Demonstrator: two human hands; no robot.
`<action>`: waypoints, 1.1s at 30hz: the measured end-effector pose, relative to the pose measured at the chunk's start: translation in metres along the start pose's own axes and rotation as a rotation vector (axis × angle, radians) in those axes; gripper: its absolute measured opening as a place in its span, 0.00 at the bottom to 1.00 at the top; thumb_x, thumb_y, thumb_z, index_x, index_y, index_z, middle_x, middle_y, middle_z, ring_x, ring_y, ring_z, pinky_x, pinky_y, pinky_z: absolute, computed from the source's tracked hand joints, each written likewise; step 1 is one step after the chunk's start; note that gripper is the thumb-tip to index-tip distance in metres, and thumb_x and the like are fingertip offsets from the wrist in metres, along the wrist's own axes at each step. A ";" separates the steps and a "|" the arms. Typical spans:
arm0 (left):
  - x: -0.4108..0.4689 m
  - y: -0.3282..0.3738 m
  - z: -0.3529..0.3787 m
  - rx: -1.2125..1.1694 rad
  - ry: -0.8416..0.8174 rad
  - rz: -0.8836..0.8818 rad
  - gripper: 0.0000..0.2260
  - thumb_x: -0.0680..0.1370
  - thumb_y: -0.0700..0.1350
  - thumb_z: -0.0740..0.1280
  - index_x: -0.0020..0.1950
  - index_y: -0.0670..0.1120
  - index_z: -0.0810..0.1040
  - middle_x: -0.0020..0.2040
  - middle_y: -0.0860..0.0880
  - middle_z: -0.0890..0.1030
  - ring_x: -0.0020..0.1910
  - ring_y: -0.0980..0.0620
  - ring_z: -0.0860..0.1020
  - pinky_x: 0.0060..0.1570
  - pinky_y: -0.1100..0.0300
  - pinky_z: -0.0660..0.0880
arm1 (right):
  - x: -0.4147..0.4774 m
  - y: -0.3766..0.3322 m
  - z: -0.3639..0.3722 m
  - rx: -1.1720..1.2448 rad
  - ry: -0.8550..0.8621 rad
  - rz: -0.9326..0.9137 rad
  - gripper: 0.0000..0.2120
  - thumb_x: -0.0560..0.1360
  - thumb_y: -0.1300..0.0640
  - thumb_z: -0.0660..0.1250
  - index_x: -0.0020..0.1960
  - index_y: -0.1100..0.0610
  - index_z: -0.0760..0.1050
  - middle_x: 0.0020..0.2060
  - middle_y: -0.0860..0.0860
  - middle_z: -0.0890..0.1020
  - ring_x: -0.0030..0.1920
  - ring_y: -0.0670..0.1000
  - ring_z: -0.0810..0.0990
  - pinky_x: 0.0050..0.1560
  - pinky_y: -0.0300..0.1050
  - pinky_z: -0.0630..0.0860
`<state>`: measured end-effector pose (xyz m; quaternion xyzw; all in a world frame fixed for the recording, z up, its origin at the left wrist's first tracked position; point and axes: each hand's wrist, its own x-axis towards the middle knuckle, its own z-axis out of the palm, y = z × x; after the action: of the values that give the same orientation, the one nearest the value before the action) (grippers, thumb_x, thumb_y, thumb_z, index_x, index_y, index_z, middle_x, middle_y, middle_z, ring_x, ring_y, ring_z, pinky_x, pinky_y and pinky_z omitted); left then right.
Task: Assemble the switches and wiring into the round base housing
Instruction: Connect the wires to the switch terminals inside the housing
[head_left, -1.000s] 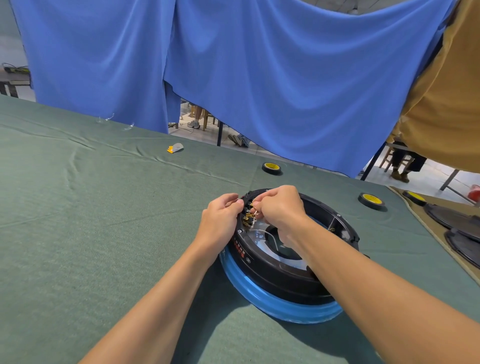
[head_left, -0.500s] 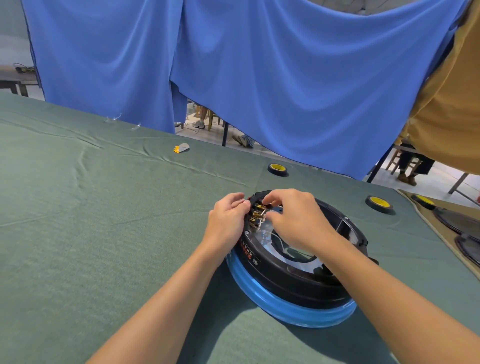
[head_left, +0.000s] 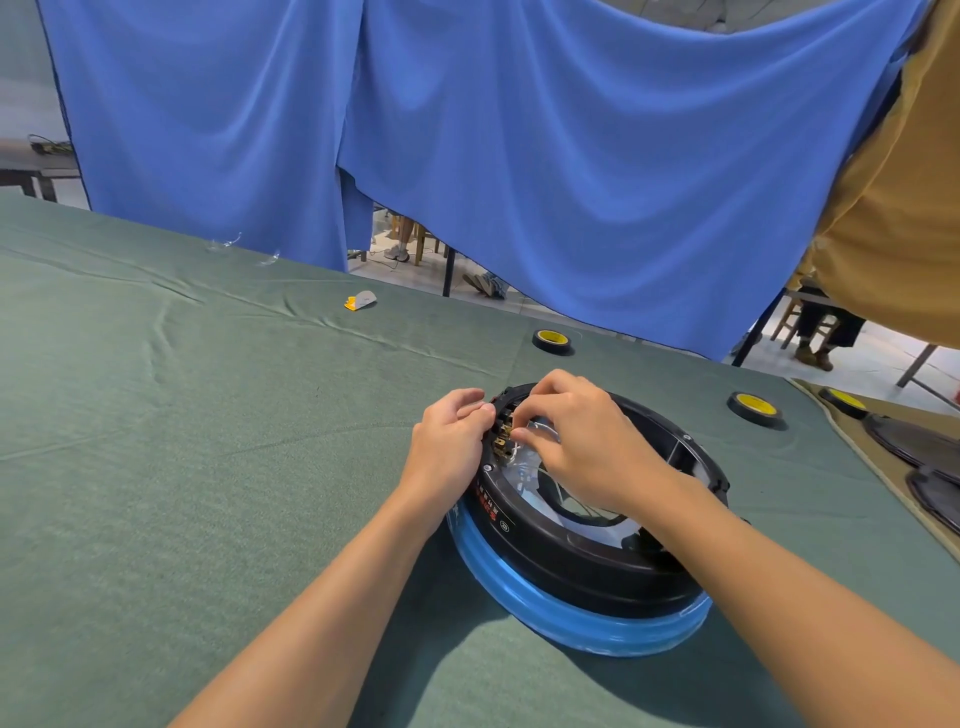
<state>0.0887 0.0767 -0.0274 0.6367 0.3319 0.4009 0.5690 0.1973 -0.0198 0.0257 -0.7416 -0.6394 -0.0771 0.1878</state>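
I'm mid-wiring. My left hand (head_left: 451, 441) curls round the far-left rim of the housing (head_left: 587, 566), by the switches (head_left: 502, 435). My right hand (head_left: 584, 441) pinches a wire (head_left: 544, 427) at their terminals. Next, I judge, comes a careful push home. The housing lies flat on the table (head_left: 208, 467), open side up. Being round, it has no long axis.

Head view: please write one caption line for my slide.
Left hand rests against the round black housing on its blue ring; right hand pinches the switch terminals at its rim.

blue drape (head_left: 519, 156), green tablecloth (head_left: 182, 441), tape rolls (head_left: 551, 340)
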 end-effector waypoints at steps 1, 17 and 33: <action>0.000 0.000 0.000 -0.002 -0.001 0.000 0.16 0.80 0.43 0.64 0.67 0.44 0.76 0.56 0.50 0.81 0.58 0.52 0.78 0.63 0.55 0.73 | 0.001 0.001 -0.001 -0.001 -0.019 -0.002 0.07 0.78 0.49 0.66 0.51 0.51 0.80 0.49 0.46 0.73 0.51 0.48 0.71 0.51 0.53 0.76; -0.002 0.003 0.000 0.002 -0.006 -0.011 0.16 0.80 0.42 0.64 0.67 0.43 0.76 0.59 0.46 0.81 0.59 0.50 0.79 0.64 0.50 0.74 | 0.004 0.002 0.011 0.015 -0.006 -0.010 0.05 0.78 0.54 0.66 0.47 0.55 0.78 0.47 0.47 0.71 0.47 0.49 0.73 0.48 0.43 0.73; -0.003 0.004 -0.001 0.018 -0.008 -0.019 0.15 0.80 0.43 0.64 0.67 0.44 0.76 0.59 0.47 0.82 0.59 0.51 0.79 0.65 0.49 0.73 | 0.008 -0.003 0.004 0.005 -0.042 0.006 0.07 0.78 0.54 0.66 0.48 0.58 0.79 0.51 0.49 0.73 0.48 0.50 0.75 0.50 0.46 0.76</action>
<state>0.0865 0.0737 -0.0242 0.6401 0.3395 0.3900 0.5683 0.1951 -0.0105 0.0250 -0.7444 -0.6413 -0.0593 0.1763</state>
